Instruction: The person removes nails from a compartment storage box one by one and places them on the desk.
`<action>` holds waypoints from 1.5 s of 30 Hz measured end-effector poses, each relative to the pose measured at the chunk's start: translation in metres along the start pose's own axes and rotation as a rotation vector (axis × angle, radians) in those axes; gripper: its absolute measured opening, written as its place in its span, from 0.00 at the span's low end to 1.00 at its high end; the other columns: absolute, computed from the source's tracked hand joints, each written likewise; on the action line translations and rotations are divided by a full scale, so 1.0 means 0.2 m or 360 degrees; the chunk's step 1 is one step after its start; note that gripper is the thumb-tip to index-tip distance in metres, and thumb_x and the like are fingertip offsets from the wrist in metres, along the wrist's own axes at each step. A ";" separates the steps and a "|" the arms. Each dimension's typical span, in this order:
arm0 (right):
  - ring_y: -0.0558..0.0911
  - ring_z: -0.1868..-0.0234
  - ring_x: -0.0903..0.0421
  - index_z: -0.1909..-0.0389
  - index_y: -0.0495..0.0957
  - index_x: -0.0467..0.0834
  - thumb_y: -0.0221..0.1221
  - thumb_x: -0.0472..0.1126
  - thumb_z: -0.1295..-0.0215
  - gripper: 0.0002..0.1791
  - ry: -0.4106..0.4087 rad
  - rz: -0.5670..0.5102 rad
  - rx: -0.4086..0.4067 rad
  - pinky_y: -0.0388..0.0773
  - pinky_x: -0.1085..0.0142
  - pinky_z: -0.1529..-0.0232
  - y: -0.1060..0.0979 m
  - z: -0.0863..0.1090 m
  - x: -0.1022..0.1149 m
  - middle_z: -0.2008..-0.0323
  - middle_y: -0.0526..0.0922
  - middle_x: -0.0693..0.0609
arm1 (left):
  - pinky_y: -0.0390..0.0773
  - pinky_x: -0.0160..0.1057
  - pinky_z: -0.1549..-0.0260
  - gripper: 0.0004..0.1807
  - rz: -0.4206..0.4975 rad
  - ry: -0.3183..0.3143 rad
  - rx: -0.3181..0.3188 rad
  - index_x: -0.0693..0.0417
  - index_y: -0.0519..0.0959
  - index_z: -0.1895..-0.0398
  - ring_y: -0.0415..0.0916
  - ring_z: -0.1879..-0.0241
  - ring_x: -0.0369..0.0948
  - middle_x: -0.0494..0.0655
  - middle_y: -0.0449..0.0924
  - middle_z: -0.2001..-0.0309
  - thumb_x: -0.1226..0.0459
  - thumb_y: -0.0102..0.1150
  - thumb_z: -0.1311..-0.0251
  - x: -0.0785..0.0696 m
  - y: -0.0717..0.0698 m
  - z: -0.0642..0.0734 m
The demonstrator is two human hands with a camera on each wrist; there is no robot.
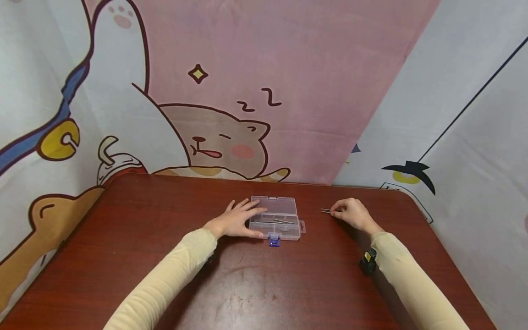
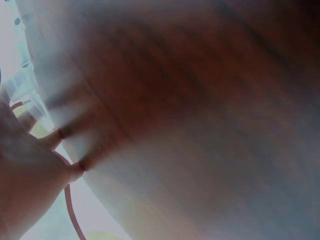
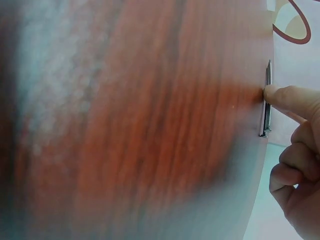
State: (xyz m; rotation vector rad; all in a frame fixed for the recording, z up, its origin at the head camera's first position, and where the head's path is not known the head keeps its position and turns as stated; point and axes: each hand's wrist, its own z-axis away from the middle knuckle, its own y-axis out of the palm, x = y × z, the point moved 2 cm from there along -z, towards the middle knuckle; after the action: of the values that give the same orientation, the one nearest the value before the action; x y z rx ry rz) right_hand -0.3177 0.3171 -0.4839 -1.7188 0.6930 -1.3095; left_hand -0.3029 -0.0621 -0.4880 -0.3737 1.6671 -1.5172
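A clear plastic box lies on the table with its lid folded back and a blue latch at the front. Thin metal rods lie in its divided compartments. Fingers spread, my left hand rests over the box's left side; in the left wrist view the box shows at the edge beyond that hand. To the right of the box, my right hand pinches thin metal pieces at the table surface. In the right wrist view a fingertip overlaps these slim metal pieces, whose exact kind I cannot tell.
The reddish-brown wooden table reaches back to a wall cloth printed with cartoon animals. A hang tab sticks out from the box's right side. A dark wrist device sits below the right sleeve.
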 end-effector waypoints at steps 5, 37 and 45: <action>0.67 0.79 0.57 0.68 0.86 0.41 0.66 0.36 0.40 0.03 -0.0003 0.0008 0.0016 0.63 0.64 0.76 0.00 0.00 0.01 0.79 0.77 0.57 | 0.40 0.67 0.37 0.45 0.0000 -0.0002 -0.0004 0.37 0.60 0.27 0.43 0.27 0.56 0.48 0.49 0.25 0.34 0.58 0.47 0.00 0.01 0.00; 0.61 0.85 0.61 0.64 0.85 0.39 0.65 0.32 0.41 0.05 -0.0061 -0.0351 -0.0086 0.59 0.69 0.81 0.13 -0.01 0.25 0.88 0.64 0.56 | 0.39 0.66 0.36 0.46 0.0007 -0.0018 0.0004 0.36 0.60 0.26 0.42 0.27 0.55 0.48 0.48 0.24 0.33 0.58 0.47 0.00 0.01 0.00; 0.59 0.85 0.62 0.64 0.86 0.41 0.64 0.32 0.40 0.05 -0.0101 -0.0383 -0.0070 0.57 0.69 0.83 0.16 -0.03 0.32 0.88 0.61 0.58 | 0.39 0.66 0.36 0.46 -0.0002 -0.0021 0.0006 0.36 0.59 0.26 0.42 0.27 0.54 0.47 0.48 0.24 0.33 0.57 0.47 0.01 0.01 0.00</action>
State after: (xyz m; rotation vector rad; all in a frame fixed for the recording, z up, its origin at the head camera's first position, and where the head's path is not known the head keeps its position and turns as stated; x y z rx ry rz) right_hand -0.3025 0.2464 -0.4806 -1.9170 0.4930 -1.4036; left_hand -0.3033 -0.0624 -0.4900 -0.3820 1.6541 -1.5155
